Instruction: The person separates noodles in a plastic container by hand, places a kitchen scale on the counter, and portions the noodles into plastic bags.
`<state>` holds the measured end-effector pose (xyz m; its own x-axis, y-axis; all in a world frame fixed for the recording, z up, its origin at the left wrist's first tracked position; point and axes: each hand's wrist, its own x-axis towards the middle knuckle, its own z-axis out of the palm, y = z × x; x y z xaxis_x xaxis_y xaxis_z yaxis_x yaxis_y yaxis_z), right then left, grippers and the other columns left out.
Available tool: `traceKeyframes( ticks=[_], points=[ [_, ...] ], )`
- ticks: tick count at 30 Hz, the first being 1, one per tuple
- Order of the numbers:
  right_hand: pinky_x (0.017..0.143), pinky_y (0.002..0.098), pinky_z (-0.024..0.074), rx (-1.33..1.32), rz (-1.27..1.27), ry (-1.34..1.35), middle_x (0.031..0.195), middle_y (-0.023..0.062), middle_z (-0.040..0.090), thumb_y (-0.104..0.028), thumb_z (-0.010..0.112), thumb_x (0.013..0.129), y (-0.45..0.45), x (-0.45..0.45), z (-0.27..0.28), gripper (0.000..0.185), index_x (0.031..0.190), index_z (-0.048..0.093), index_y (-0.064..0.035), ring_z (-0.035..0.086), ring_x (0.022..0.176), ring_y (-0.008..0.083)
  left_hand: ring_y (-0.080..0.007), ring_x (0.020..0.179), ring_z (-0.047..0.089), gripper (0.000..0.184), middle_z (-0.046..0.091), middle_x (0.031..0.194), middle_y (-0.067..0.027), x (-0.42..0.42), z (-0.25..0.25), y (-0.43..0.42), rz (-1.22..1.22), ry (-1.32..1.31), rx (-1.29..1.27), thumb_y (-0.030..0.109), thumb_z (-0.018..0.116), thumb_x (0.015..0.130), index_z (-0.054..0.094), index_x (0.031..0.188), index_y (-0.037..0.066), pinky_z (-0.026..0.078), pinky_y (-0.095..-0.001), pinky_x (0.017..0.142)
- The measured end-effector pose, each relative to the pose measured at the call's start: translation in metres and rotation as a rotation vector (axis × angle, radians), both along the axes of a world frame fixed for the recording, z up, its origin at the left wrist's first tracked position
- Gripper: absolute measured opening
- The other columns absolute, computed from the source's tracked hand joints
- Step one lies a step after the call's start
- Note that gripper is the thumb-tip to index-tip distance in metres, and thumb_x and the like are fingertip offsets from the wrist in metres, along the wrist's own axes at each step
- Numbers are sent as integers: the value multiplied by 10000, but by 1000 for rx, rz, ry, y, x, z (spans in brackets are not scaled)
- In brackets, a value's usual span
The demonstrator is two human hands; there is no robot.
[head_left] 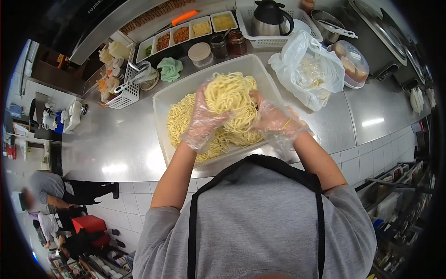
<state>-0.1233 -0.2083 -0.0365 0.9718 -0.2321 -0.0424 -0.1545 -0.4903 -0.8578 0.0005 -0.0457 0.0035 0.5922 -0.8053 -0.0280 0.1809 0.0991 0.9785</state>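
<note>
Yellow noodles (232, 98) are bunched between my two hands, lifted over a large translucent plastic tub (160, 104). My left hand (206, 116), in a clear plastic glove, is wrapped round the left side of the bunch. On the right side, my right hand (274, 118), gloved the same way, is closed against the strands; its fingertips are partly hidden by them. A yellow band shows at the right wrist. More loose noodles (180, 122) lie in the tub below and to the left of my hands.
Behind the tub are a lidded round container (200, 53), dark jars (237, 43), a green cloth (170, 69) and topping trays (181, 35). A white plastic bag (306, 69) lies to the right, a white basket (125, 95) to the left. Other people (49, 186) are at far left.
</note>
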Motion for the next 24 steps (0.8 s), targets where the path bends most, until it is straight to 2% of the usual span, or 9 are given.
traceKeyframes(
  ticks=[2, 4, 8, 10, 13, 16, 19, 22, 24],
  points=[
    [993, 373, 350, -51, -25, 78, 1256, 225, 443, -137, 695, 653, -3, -1, 2, 829, 1342, 244, -41, 447, 1175, 356, -216, 1203, 436, 881, 403, 1313, -110, 10, -8, 6, 55, -34, -100, -35, 765, 630, 239, 1329, 64, 424, -345, 987],
    [1009, 368, 320, 181, -75, -43, 1281, 182, 431, -56, 638, 675, -1, -4, -2, 715, 1318, 326, -44, 419, 1194, 283, -215, 1181, 460, 873, 433, 1288, -115, 12, -3, 16, 104, 39, -58, -37, 764, 633, 242, 1327, 58, 425, -347, 984],
    [997, 348, 326, 231, -142, 95, 1276, 176, 435, -37, 583, 704, 1, -6, 7, 663, 1318, 334, -43, 446, 1158, 283, -202, 1125, 502, 816, 481, 1235, -120, 21, -8, 33, 178, -31, 21, -15, 746, 677, 246, 1319, 44, 436, -346, 965],
    [994, 350, 344, -79, -176, -194, 1288, 179, 427, -76, 582, 721, 2, -4, 5, 651, 1326, 342, -70, 454, 1160, 299, -197, 1106, 513, 784, 495, 1217, -122, 23, -11, 37, 199, -36, 57, 2, 738, 699, 254, 1314, 38, 446, -340, 947],
    [997, 380, 357, -310, -153, -178, 1304, 185, 414, -156, 631, 734, 16, 0, 29, 683, 1346, 333, -95, 437, 1184, 323, -176, 1058, 524, 652, 515, 1169, -98, 24, -20, 37, 220, -10, 103, 40, 719, 739, 334, 1265, 37, 468, -310, 882],
    [988, 403, 375, -377, 71, -394, 1314, 192, 401, -250, 681, 726, 32, 10, 27, 704, 1336, 360, -107, 424, 1199, 339, -149, 995, 529, 496, 532, 1092, -60, 7, -4, 25, 162, 104, 86, 65, 712, 756, 436, 1169, 52, 466, -280, 833],
    [977, 420, 382, -390, -115, -394, 1280, 187, 440, -253, 689, 722, 49, 14, 32, 670, 1309, 400, -104, 456, 1159, 341, -128, 1000, 521, 357, 543, 1072, -25, -3, 0, 24, -36, -100, 100, 49, 679, 774, 523, 1095, 65, 433, -272, 871],
    [949, 397, 405, -216, -85, -409, 1219, 184, 483, -269, 662, 768, 31, 21, 16, 551, 1256, 462, -106, 482, 1136, 332, -117, 980, 514, 344, 534, 1063, -14, -3, 2, 21, -7, -332, 224, 71, 686, 780, 534, 1089, 64, 441, -267, 850],
    [937, 396, 410, -207, -99, -351, 1152, 184, 514, -262, 647, 784, 16, 13, 23, 513, 1237, 474, -93, 500, 1102, 343, -120, 971, 512, 350, 529, 1064, -14, 5, 2, 25, 2, -305, 164, 86, 690, 784, 533, 1096, 61, 449, -270, 841]
  ],
)
